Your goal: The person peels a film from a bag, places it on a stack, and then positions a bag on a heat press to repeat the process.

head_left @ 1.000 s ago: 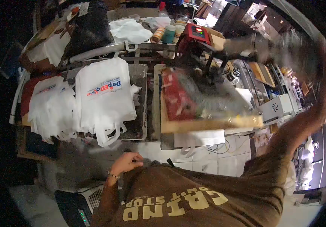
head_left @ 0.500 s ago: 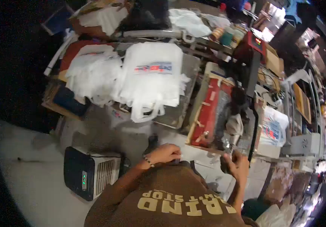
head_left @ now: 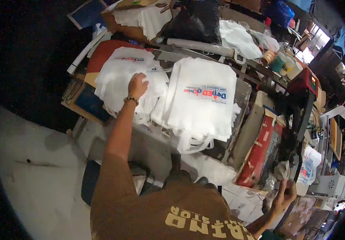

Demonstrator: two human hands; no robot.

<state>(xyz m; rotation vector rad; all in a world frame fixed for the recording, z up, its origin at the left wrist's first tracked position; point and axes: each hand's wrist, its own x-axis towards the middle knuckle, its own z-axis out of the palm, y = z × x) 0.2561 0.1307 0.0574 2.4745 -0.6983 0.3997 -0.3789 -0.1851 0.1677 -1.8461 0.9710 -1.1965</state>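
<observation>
White bag stack: left of second stack, long axis far-to-near, printed end pointing away. Left hand: curled upon it, grip indeterminable. Right hand: curled, grip indeterminable.

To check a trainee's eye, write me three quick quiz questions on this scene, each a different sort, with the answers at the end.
1. Multiple choice: which of these is nearest the left hand?
A) the black plastic bag
B) the left stack of white bags
C) the long pale roll

2. True or false: the right hand is touching the black plastic bag.

3. Fill in the colour: the box with the lit display is ____.

Key: 1 B; 2 false; 3 red.
</observation>
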